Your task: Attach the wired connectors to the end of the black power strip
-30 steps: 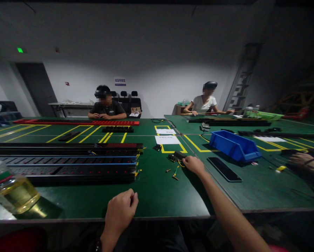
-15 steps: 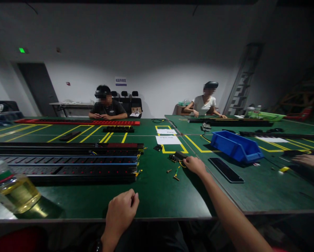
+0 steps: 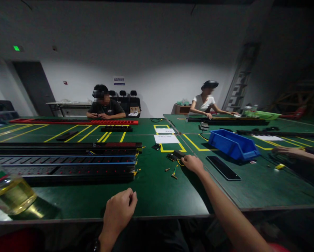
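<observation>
My left hand (image 3: 120,210) rests on the table's front edge, its fingers curled into a loose fist with nothing showing in them. Farther forward, my right hand (image 3: 193,163) is closed against the near right end of a small black block (image 3: 180,154). Its fingertips are hidden, so what they pinch cannot be made out. Beside the block sits a small black part with wires (image 3: 170,157). A green-and-yellow wire piece with a brass-coloured end (image 3: 175,175) and a small brass-coloured screw-like piece (image 3: 167,170) lie on the table just left of my right hand.
Long black rails (image 3: 67,169) fill the left side, with a bottle of yellow liquid (image 3: 15,196) before them. Right of my arm lie a dark phone-like slab (image 3: 222,168) and a blue bin (image 3: 233,145). A co-worker's hand (image 3: 291,151) reaches in at right; two people sit opposite.
The view has shifted slightly. Both my hands keep their places and stay closed. The co-worker's hand at right has moved left and forward, and the person opposite at right has shifted their arms.
</observation>
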